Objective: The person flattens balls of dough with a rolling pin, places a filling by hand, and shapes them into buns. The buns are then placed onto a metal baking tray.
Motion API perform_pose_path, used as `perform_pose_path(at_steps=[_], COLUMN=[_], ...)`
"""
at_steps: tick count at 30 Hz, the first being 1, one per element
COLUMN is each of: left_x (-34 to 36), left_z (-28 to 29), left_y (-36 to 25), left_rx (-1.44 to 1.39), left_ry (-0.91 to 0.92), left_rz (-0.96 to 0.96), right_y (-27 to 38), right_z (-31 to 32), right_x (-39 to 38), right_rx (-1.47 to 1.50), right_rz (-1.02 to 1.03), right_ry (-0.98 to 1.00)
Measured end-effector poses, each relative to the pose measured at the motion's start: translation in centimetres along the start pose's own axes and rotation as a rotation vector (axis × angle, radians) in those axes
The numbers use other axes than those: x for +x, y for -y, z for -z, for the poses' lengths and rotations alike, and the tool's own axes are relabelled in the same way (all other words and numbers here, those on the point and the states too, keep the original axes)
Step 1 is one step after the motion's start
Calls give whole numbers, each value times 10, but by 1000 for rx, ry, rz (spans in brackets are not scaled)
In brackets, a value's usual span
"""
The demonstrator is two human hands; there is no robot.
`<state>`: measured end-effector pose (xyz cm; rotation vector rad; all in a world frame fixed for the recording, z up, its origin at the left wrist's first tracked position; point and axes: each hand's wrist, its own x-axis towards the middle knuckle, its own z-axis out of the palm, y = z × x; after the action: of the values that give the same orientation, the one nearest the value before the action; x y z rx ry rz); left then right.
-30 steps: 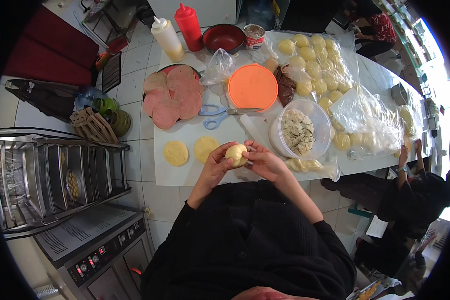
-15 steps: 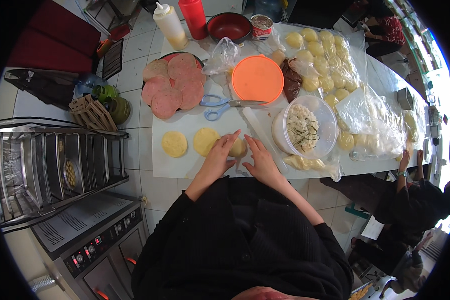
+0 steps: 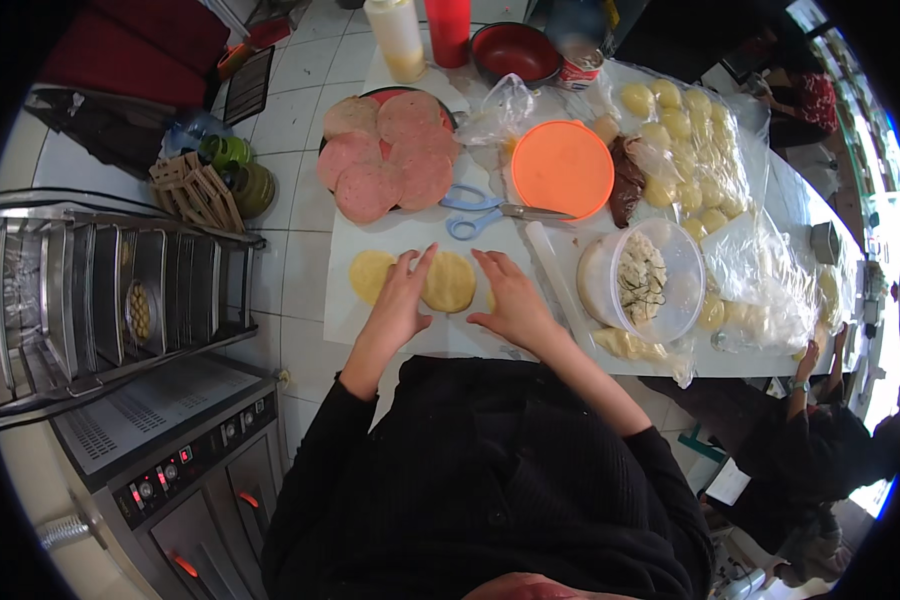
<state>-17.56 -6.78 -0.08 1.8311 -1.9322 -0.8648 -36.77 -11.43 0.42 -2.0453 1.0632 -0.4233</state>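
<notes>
Both bare hands are open and apart, fingers loosely curved and spread, pinching nothing: the left hand (image 3: 398, 305) and the right hand (image 3: 517, 305) stand on either side of a flat, pale yellow dough disc (image 3: 449, 284). The left fingertips come right up to the disc's near-left edge, though whether they press it cannot be told; a narrow gap shows between the disc and the right fingers. A second ago a rounded dough ball was held up between the fingers of both hands; half a second ago it lay on the table (image 3: 342, 325) with the hands loosely around it. Now the hands have shifted left to bracket the disc, and only a sliver of dough (image 3: 490, 299) shows beside the right fingers, most likely that ball. The attention thus seems to have passed from the ball to the disc, with the ball set down and still unflattened as far as can be judged. Just left of the left hand, partly covered by it, lies a second dough disc (image 3: 367, 277). Beyond the hands are scissors (image 3: 532, 212) and pink round slices (image 3: 368, 190); right of the right hand, a pale strip (image 3: 558, 280), then a clear tub (image 3: 587, 285).
</notes>
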Motion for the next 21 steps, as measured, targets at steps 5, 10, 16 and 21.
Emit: perform_pose_path(at_steps=[5, 10, 16, 21], left_x=[14, 16, 11, 9], left_z=[-25, -26, -18, -18], left_y=[9, 23, 8, 6], left_rx=[102, -19, -58, -88], left_ry=[14, -21, -71, -101], left_rz=[54, 48, 42, 45], right_y=[-8, -14, -3, -7], right_z=[-49, -34, -35, -37], right_x=[31, 43, 38, 39], right_rx=[-388, -194, -233, -131], right_rz=[5, -90, -6, -38], right_ry=[97, 240, 40, 65])
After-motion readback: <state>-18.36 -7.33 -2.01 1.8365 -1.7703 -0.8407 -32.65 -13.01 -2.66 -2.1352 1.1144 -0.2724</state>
